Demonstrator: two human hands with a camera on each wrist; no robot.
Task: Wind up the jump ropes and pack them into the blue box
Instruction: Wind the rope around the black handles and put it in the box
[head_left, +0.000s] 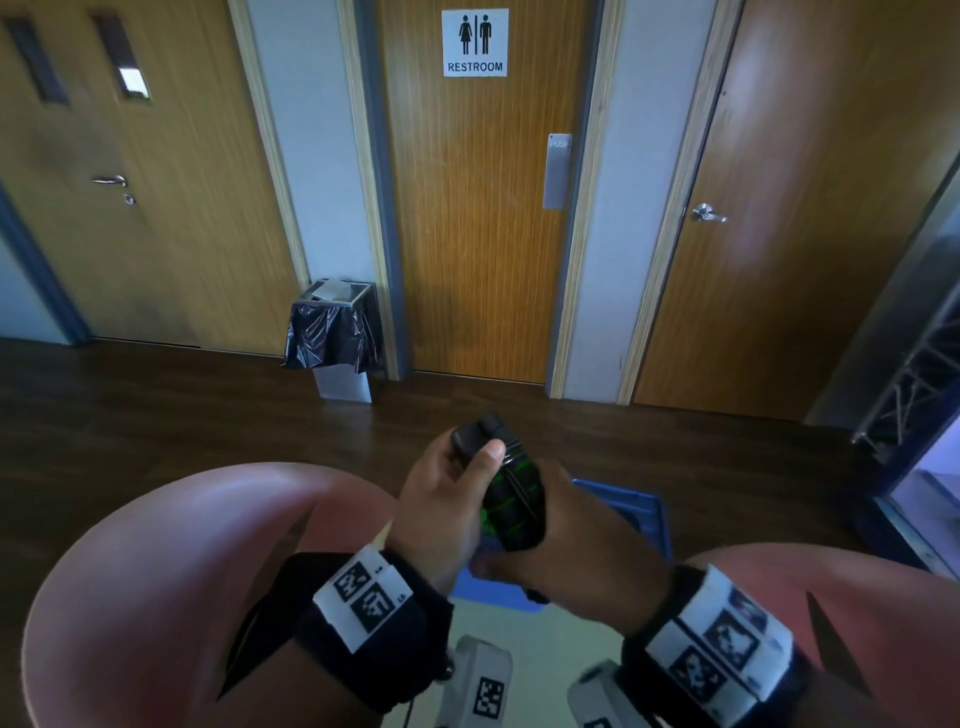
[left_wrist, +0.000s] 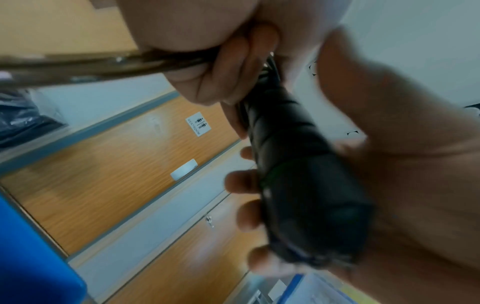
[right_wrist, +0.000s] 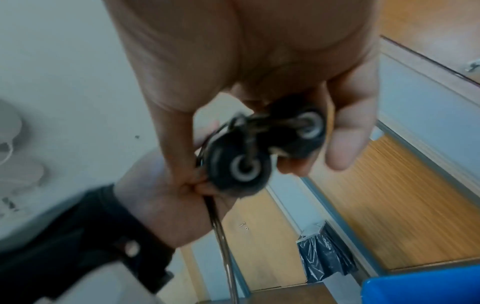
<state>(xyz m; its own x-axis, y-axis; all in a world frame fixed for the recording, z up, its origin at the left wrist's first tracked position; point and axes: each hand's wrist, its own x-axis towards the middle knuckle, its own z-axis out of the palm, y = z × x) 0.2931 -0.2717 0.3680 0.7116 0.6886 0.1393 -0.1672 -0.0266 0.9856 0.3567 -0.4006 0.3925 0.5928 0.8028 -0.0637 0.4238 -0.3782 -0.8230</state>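
Note:
Two black jump rope handles (head_left: 511, 499) with green marks are held together as one bundle in front of me. My left hand (head_left: 457, 483) grips their upper part, thumb lying across the top. My right hand (head_left: 566, 525) wraps the lower part from the right. In the right wrist view, the round handle ends (right_wrist: 241, 168) show the thin rope (right_wrist: 221, 236) coming out and hanging down past the left wrist. The left wrist view shows the left hand's fingers (left_wrist: 239, 181) curled round the handles (left_wrist: 298, 174), with the rope (left_wrist: 103, 65) stretched off left. The blue box (head_left: 644, 514) sits below the hands.
A metal bin with a black bag (head_left: 332, 332) stands by the restroom door (head_left: 478, 234), beyond dark wood floor. A metal truss (head_left: 909, 384) is at the right. White marker-tagged devices (head_left: 483, 686) lie near the bottom edge.

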